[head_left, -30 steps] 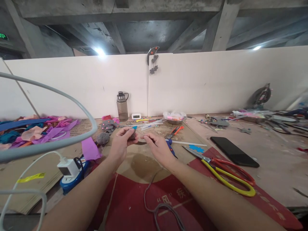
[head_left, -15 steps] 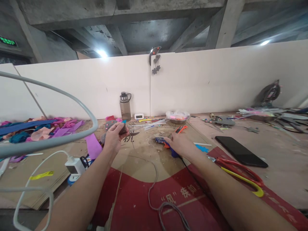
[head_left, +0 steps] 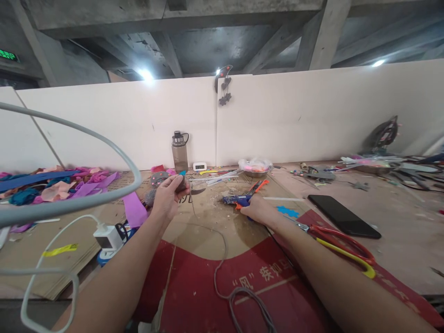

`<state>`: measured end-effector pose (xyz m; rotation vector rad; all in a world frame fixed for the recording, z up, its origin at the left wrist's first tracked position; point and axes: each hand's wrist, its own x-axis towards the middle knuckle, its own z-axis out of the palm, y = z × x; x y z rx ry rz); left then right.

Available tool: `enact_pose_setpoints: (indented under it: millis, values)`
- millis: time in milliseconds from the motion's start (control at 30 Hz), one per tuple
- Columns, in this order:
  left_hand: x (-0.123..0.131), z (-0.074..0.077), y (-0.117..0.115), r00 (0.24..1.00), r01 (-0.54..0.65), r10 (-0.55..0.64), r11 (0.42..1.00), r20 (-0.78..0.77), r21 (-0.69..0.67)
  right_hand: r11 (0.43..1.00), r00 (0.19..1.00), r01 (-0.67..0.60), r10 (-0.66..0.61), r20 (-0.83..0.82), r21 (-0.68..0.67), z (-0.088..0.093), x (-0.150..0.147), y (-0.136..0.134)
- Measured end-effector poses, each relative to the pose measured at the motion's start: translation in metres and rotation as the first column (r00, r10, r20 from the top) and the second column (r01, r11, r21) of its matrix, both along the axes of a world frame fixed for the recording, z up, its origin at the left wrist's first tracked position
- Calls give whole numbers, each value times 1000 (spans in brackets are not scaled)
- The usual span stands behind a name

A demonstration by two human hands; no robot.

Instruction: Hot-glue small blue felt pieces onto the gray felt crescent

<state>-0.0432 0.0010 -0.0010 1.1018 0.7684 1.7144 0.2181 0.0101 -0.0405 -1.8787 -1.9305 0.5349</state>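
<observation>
My left hand pinches a small dark grey felt piece with a bit of blue at its top. From it a thin grey cord runs down to a loose coil near the front. My right hand is closed round the handle of a blue hot glue gun with an orange trigger, its nozzle towards the left. Just behind the gun lies an orange and black tool. Beyond my left hand sits a grey dotted piece, partly covered by the hand.
Red-and-yellow-handled scissors, a blue felt shape and a black phone lie at right. A bottle, small clock and bowl line the back panel. Left are felt scraps, a charger and a grey tube.
My right hand has shifted slightly down and now wraps the glue gun's handle, showing more of its body. My left hand has moved slightly right with the felt piece.
</observation>
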Motion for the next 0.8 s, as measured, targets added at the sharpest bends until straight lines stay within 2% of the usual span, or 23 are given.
enact_pose_setpoints:
  millis: [100,200,233,300,367,467,567,800]
  values:
    - [2,2,-2,1000,26,-26,1000,-6,-5,1000,996,25,-25,-86,0,2,0,4]
    - [4,2,-4,999,48,-48,999,-20,-3,995,953,77,-57,-296,56,9,-3,0]
    - [4,2,-4,998,56,-56,998,-26,-3,992,919,76,-30,-393,101,12,-5,-3]
    - [4,1,-4,997,66,-66,998,-46,-6,972,829,29,107,-549,234,19,-10,-12]
    - [5,-1,-4,995,66,-66,998,-74,-12,935,741,-31,260,-619,354,24,-16,-23]
    - [7,-3,-5,994,29,-32,999,-108,-27,856,650,-142,459,-606,496,26,-24,-38]
    - [11,-5,-6,989,-4,-1,999,-147,-37,788,624,-222,567,-538,574,25,-29,-45]
    - [19,-4,-11,984,-7,-1,999,-177,-48,758,750,-239,541,-380,607,22,-28,-45]
